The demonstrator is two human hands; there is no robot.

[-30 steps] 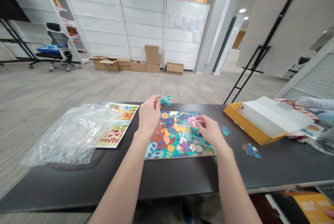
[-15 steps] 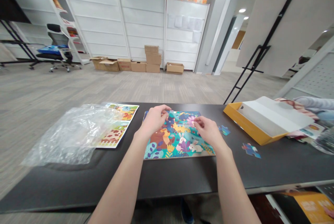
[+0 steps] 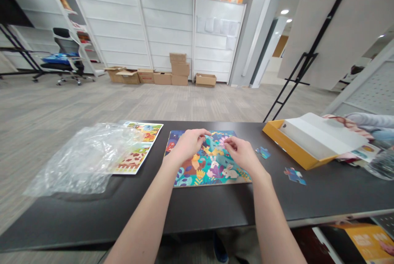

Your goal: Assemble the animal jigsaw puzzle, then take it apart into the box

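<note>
A colourful puzzle (image 3: pixel 212 161) with rabbits and other animals lies on the black table. Over its upper middle is my left hand (image 3: pixel 193 143), fingers apart and bent, fingertips near the surface, with nothing visible in them. On the right of the puzzle, my right hand (image 3: pixel 240 151) pinches at a pink-and-purple puzzle piece (image 3: pixel 223 141); its fingertips cover part of it. Two loose bits of puzzle rest to the right: a blue-green one (image 3: pixel 263 152) close to the puzzle and a blue-and-red one (image 3: pixel 295 175) farther out.
Crumpled clear plastic (image 3: pixel 83 159) partly covers a printed picture sheet (image 3: pixel 137 159) on the left. An open yellow box (image 3: pixel 295 147) with a white flap stands at the right, beside folded cloth (image 3: pixel 369 122). The black table's (image 3: pixel 215 210) near edge runs below my forearms.
My left hand has moved right across the puzzle, uncovering its left side with a red figure. My right hand has shifted slightly left, its fingers still at the pink-and-purple part.
</note>
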